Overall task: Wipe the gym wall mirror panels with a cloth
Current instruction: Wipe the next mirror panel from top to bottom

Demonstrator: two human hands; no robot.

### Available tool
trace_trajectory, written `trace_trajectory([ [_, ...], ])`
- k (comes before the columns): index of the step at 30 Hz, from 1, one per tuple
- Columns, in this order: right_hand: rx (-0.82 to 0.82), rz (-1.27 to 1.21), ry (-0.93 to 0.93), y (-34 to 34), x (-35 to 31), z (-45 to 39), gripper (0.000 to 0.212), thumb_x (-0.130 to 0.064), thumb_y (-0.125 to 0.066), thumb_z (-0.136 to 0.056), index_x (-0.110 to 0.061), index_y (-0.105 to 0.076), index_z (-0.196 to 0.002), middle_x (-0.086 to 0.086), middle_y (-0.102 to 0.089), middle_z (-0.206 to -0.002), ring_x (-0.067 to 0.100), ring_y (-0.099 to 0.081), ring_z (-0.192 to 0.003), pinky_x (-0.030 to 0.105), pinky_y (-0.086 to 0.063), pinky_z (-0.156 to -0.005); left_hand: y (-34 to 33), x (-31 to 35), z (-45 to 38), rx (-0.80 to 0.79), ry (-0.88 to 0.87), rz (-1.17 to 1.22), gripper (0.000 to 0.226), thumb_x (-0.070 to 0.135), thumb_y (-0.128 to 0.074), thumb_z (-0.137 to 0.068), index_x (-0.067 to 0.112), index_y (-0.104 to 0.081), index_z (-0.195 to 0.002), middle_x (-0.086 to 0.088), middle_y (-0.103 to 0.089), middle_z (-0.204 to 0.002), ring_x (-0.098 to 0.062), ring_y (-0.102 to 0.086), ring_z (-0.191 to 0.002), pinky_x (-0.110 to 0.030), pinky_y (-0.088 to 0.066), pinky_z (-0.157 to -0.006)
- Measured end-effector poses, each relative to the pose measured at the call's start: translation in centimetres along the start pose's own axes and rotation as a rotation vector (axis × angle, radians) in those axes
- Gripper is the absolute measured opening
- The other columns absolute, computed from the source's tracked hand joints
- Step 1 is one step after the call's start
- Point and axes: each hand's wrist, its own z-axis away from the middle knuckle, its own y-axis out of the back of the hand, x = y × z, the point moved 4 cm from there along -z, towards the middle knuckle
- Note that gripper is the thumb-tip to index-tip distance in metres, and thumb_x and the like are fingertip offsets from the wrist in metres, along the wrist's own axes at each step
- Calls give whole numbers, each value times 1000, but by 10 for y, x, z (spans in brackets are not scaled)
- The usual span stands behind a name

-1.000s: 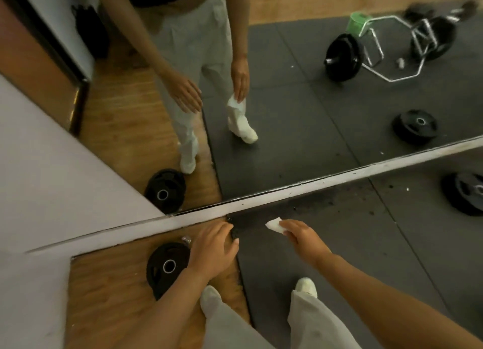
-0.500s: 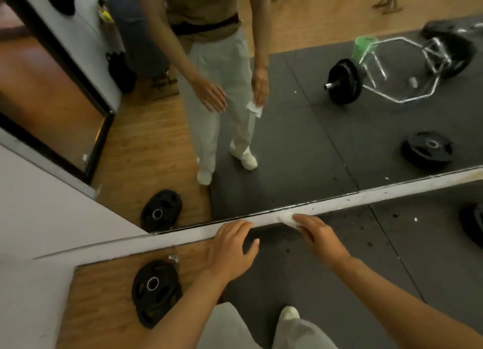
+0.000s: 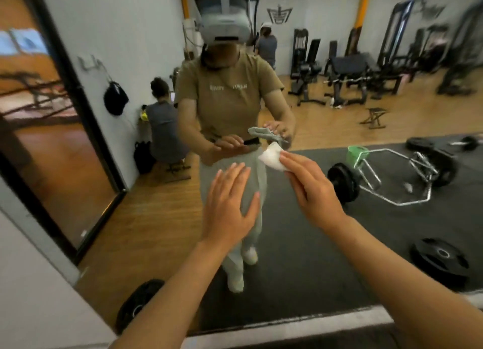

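The wall mirror (image 3: 300,244) fills most of the head view and reflects me and the gym behind. My right hand (image 3: 311,184) is raised in front of the glass and pinches a small white cloth (image 3: 271,160) at its fingertips. The cloth is close to the glass; contact cannot be told. My left hand (image 3: 230,207) is held up beside it with straight fingers, palm toward the mirror, holding nothing.
A white ledge (image 3: 287,327) runs along the mirror's lower edge. A grey wall (image 3: 39,296) and a dark-framed panel (image 3: 52,139) lie to the left. Reflected in the glass are a hex barbell (image 3: 392,181), weight plates (image 3: 439,260), benches and other people.
Both hands rose from the mirror's bottom ledge to the middle of the glass. The view tilted upward, so the reflected gym room is now visible. The cloth stays in my right hand.
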Motion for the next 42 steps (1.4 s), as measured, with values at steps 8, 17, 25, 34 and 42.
trace_trajectory([
  [8,224,157,395,33,4,-172,44,11,-67,-88,5,-56,-130,23,-55,-136,36,-52,-129,52,-45,-105,99,-9,-161,352,-255,-147,50,30,-51,-98,6,-51,-141,-10,-45,-150,-22,-36,-143,-40,-19,-123],
  [17,356,223,558,84,-9,-328,44,-16,-57,-97,-11,-44,-139,16,-51,-142,30,-47,-135,52,-47,-104,180,-1,-311,468,-301,-366,57,32,-51,-98,15,-37,-151,-4,-32,-159,-19,-22,-150,-28,-1,-124],
  [25,469,377,546,140,-57,-456,66,-11,-74,-84,-10,-47,-144,12,-47,-148,33,-48,-133,46,-43,-107,281,28,-413,720,-250,-340,61,50,-26,-98,24,-31,-154,5,-25,-162,-12,-14,-151,-27,-1,-122],
  [34,466,308,446,174,-106,-564,48,-14,-53,-101,-17,-42,-148,6,-36,-157,27,-34,-143,40,-30,-118,337,31,-487,714,-117,-414,54,41,-28,-107,26,-17,-157,6,-10,-166,-12,-2,-153,-27,4,-120],
  [42,450,374,482,176,-144,-638,42,-19,-44,-105,-17,-45,-147,5,-38,-155,25,-34,-142,27,-27,-111,383,14,-521,804,-65,-381,54,38,-27,-107,20,-19,-158,3,-13,-165,-13,-4,-153,-30,1,-121],
])
